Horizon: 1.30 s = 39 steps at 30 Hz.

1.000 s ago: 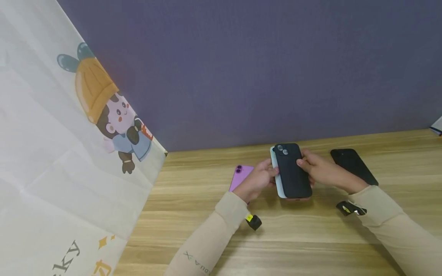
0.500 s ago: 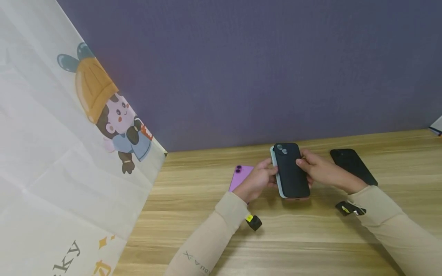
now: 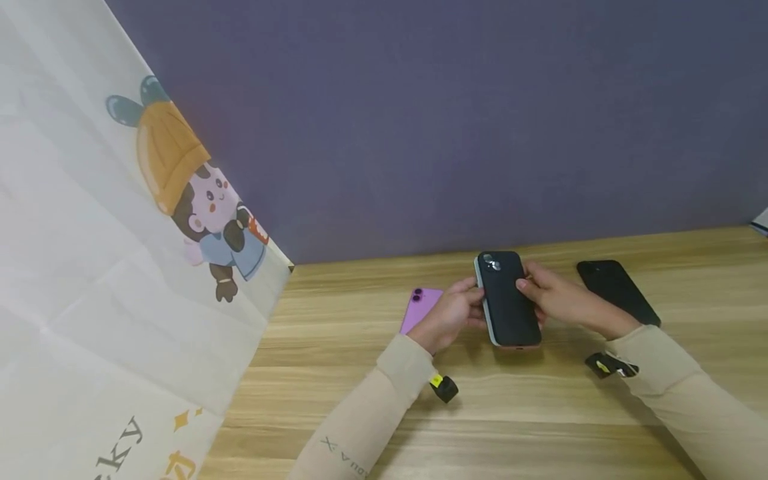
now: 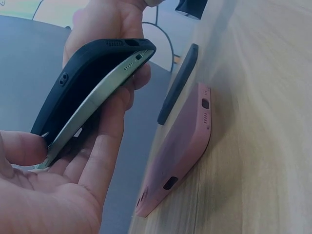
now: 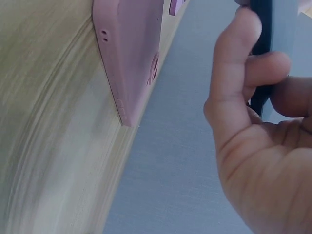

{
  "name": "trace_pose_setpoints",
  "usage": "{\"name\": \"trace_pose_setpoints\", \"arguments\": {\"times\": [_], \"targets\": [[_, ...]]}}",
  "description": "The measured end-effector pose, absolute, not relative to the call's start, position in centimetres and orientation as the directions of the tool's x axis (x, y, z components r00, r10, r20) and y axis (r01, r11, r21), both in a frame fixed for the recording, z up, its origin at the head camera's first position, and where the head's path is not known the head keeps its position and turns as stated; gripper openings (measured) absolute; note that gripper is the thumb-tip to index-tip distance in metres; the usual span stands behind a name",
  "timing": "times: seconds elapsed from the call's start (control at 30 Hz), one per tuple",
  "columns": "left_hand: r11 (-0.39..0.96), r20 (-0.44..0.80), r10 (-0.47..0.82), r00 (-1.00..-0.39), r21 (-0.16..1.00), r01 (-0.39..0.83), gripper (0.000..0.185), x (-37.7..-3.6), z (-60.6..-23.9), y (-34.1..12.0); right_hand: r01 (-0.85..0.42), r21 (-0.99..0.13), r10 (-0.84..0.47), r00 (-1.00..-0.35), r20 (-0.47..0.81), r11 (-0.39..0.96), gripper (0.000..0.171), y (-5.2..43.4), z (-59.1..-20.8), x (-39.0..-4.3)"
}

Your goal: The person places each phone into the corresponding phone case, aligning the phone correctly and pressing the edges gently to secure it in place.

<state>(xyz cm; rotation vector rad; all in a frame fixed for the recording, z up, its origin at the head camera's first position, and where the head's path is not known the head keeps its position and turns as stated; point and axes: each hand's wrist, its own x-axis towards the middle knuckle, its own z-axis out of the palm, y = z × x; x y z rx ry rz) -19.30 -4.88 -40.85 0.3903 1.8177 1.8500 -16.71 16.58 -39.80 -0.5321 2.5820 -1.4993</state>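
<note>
1. Two hands in beige sleeves meet above a wooden table (image 3: 336, 373), in front of a purple-grey wall (image 3: 456, 120).
2. The left hand (image 3: 451, 319) and the right hand (image 3: 555, 300) together hold a pale green phone (image 4: 92, 109) with a black case (image 3: 509, 299) on it.
3. The left hand's fingers curl round the phone's left edge; the right hand's fingers clamp on the case's right edge.
4. The left wrist view shows the black case bowed away from the phone along one side.
5. A pink case (image 4: 183, 151) lies on the table directly under the held phone.
6. A purple phone (image 3: 420, 308) lies face down just behind the left hand.
7. Another black case (image 3: 618, 292) lies on the table beyond the right hand.
8. A white cloth (image 3: 90, 280) with a cartoon figure hangs at the left.
</note>
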Motion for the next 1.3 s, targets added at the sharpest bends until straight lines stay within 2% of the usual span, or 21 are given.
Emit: {"name": "trace_pose_setpoints", "arguments": {"times": [0.47, 0.7, 1.3], "targets": [[0.001, -0.169, 0.527, -0.833, 0.98, -0.198, 0.041, -19.4, -40.77, -4.63, -0.244, -0.856, -0.351, -0.933, 0.08, 0.455, 0.025, 16.68, -39.9, -16.72], [0.032, -0.172, 0.55, -0.817, 0.982, -0.185, 0.037, -19.1, -40.51, -4.67, -0.235, -0.837, -0.331, -0.941, 0.069, 0.495, 0.024, 16.52, -39.79, -16.72], [0.05, -0.152, 0.575, -0.804, 0.987, -0.151, 0.058, -18.7, -40.97, -4.64, -0.166, -0.851, -0.336, -0.942, -0.013, 0.499, 0.025, 16.12, -39.4, -16.57]]}}
